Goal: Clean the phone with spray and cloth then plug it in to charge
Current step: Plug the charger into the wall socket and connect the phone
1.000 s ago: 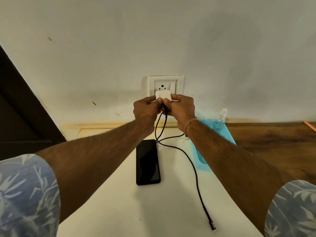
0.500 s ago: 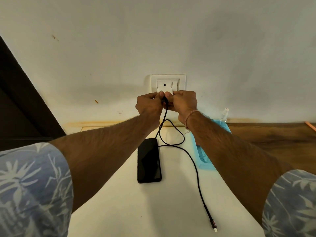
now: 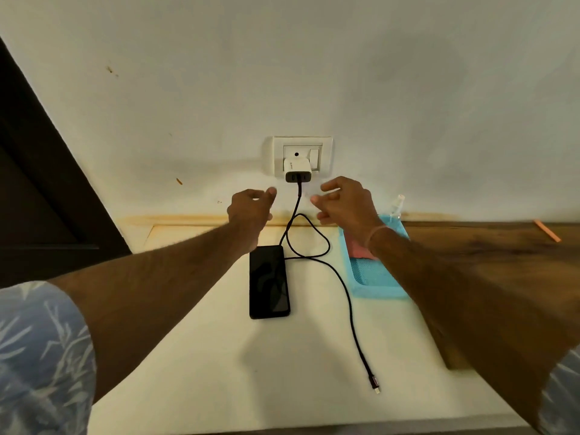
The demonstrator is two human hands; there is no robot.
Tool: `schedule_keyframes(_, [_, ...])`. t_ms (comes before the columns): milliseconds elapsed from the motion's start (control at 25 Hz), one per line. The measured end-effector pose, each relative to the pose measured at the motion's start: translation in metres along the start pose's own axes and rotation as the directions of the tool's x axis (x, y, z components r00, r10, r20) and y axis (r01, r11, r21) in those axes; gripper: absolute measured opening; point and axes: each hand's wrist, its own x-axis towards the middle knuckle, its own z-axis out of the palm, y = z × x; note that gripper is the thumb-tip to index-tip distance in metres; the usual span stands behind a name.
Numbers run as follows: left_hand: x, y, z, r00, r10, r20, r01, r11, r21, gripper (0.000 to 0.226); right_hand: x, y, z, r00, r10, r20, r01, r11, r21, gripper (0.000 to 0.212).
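A white charger adapter [image 3: 297,168] sits in the wall socket [image 3: 302,155]. Its black cable [image 3: 344,296] hangs down, loops on the white table and ends in a free plug [image 3: 374,382] near the front. The black phone [image 3: 269,281] lies screen up on the table, left of the cable, with nothing plugged into it. My left hand [image 3: 251,211] and my right hand [image 3: 345,204] hover just below the adapter, one on each side, fingers apart and empty. A clear spray bottle [image 3: 396,208] and a pink cloth [image 3: 361,249] rest in the blue tray [image 3: 373,277].
The white table [image 3: 219,356] meets the wall at the back. A brown wooden surface [image 3: 470,255] lies to the right, with an orange stick [image 3: 547,230] on it. A dark door frame [image 3: 40,183] stands at the left.
Both hands pushed the adapter up into the socket, then let go and drew back slightly downward. The adapter now stays in the socket by itself.
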Motion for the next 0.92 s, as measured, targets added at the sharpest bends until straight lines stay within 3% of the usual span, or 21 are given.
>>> schedule_keyframes(40, [-0.004, -0.012, -0.011, 1.0, 0.013, 0.0, -0.013, 0.999, 0.051, 0.034, -0.014, 0.009, -0.008, 0.996, -0.087, 0.032, 0.09, 0.992, -0.089, 0.027])
schedule_keyframes(120, [-0.014, -0.039, -0.035, 0.992, 0.119, 0.039, -0.125, 0.929, 0.348, 0.018, -0.044, 0.031, -0.023, 0.948, -0.243, 0.203, 0.3, 0.898, -0.323, 0.016])
schedule_keyframes(200, [-0.025, -0.066, -0.057, 0.944, 0.219, 0.245, -0.328, 0.679, 0.657, 0.023, -0.074, 0.059, -0.035, 0.851, -0.242, 0.467, 0.486, 0.699, -0.524, 0.021])
schedule_keyframes(240, [-0.029, -0.076, -0.064, 0.891, 0.215, 0.4, -0.451, 0.53, 0.718, 0.033, -0.088, 0.074, -0.041, 0.793, -0.173, 0.585, 0.544, 0.634, -0.55, 0.029])
schedule_keyframes(320, [-0.03, -0.09, -0.069, 0.718, 0.123, 0.685, -0.694, 0.206, 0.69, 0.062, -0.107, 0.102, -0.051, 0.665, -0.058, 0.744, 0.639, 0.561, -0.526, 0.048])
schedule_keyframes(400, [-0.026, -0.095, -0.063, 0.558, -0.03, 0.829, -0.828, -0.082, 0.554, 0.093, -0.117, 0.123, -0.057, 0.596, -0.013, 0.803, 0.698, 0.501, -0.511, 0.058])
schedule_keyframes(480, [-0.022, -0.096, -0.052, 0.471, -0.152, 0.869, -0.871, -0.233, 0.432, 0.109, -0.123, 0.135, -0.055, 0.584, 0.002, 0.811, 0.701, 0.502, -0.506, 0.054])
schedule_keyframes(560, [-0.017, -0.095, -0.043, 0.425, -0.238, 0.873, -0.892, -0.275, 0.359, 0.105, -0.125, 0.142, -0.05, 0.575, -0.02, 0.818, 0.7, 0.53, -0.479, 0.041])
schedule_keyframes(640, [-0.013, -0.09, -0.04, 0.414, -0.275, 0.868, -0.902, -0.25, 0.352, 0.1, -0.127, 0.144, -0.045, 0.588, -0.062, 0.806, 0.697, 0.545, -0.466, 0.028])
schedule_keyframes(800, [-0.009, -0.087, -0.045, 0.407, -0.224, 0.886, -0.91, -0.189, 0.37, 0.09, -0.129, 0.14, -0.028, 0.682, -0.114, 0.722, 0.629, 0.595, -0.5, 0.012])
schedule_keyframes(920, [-0.011, -0.088, -0.051, 0.453, -0.229, 0.861, -0.891, -0.131, 0.434, 0.091, -0.134, 0.133, -0.007, 0.763, -0.131, 0.633, 0.531, 0.684, -0.5, 0.004])
